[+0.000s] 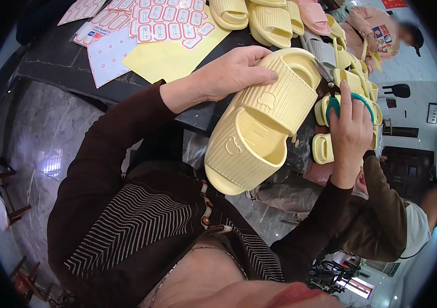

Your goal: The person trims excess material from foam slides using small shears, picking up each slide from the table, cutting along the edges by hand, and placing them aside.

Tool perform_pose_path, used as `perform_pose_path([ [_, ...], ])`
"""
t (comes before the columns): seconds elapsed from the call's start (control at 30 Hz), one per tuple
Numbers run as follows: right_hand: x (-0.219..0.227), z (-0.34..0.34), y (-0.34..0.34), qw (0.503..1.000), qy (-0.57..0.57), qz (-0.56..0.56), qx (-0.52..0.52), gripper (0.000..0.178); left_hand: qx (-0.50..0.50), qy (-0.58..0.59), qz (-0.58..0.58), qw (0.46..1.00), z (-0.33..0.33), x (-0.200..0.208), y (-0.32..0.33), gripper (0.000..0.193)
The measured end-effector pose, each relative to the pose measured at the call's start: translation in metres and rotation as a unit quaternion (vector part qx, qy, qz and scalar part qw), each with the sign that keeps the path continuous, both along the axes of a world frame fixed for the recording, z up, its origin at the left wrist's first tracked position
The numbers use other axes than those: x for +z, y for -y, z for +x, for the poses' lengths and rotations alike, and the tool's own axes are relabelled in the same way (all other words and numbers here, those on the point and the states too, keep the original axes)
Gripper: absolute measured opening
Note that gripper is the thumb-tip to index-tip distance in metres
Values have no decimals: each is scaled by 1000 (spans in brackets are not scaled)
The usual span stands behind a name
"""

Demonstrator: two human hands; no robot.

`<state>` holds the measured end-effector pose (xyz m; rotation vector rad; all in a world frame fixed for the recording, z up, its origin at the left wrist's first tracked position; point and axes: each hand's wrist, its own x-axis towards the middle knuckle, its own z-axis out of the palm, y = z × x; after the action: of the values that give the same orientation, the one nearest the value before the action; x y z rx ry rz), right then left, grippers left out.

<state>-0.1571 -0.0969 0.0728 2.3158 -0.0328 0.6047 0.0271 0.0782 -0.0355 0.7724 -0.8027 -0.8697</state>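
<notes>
A pair of pale yellow slide slippers [257, 120], with ribbed straps and raised bear-head shapes, is held up over the table's front edge. The two overlap, one strap above the other. My left hand [231, 74] grips the upper one at its side, thumb on top of the strap and fingers hidden behind. In my right hand [352, 138] is a pair of scissors with green handles [368, 106]. Its index finger stretches along them. The dark blades point toward the far end of the upper slipper; whether they touch it I cannot tell.
Sheets of red-bordered labels [170, 18] and a yellow sheet [172, 56] lie on the dark table [49, 61] at left. Yellow slippers [272, 23], a pink one [313, 18] and a grey one [321, 51] crowd the far right. Two other people [377, 215] are at right.
</notes>
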Motion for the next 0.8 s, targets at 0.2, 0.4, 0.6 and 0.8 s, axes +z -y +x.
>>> perform_pose_path([
  [0.2,1,5,1,999,-9,-29,16,63,-3,3,-1,1000,2,1,0,38],
  [0.4,-7,6,8,999,0,-25,25,64,-17,-6,2,1000,3,3,-2,37],
  [0.6,-11,3,13,999,-10,-26,16,62,-22,-12,12,1000,4,3,-1,39],
  [0.8,-14,2,11,1000,-11,-6,23,62,-31,-1,15,999,6,2,0,40],
])
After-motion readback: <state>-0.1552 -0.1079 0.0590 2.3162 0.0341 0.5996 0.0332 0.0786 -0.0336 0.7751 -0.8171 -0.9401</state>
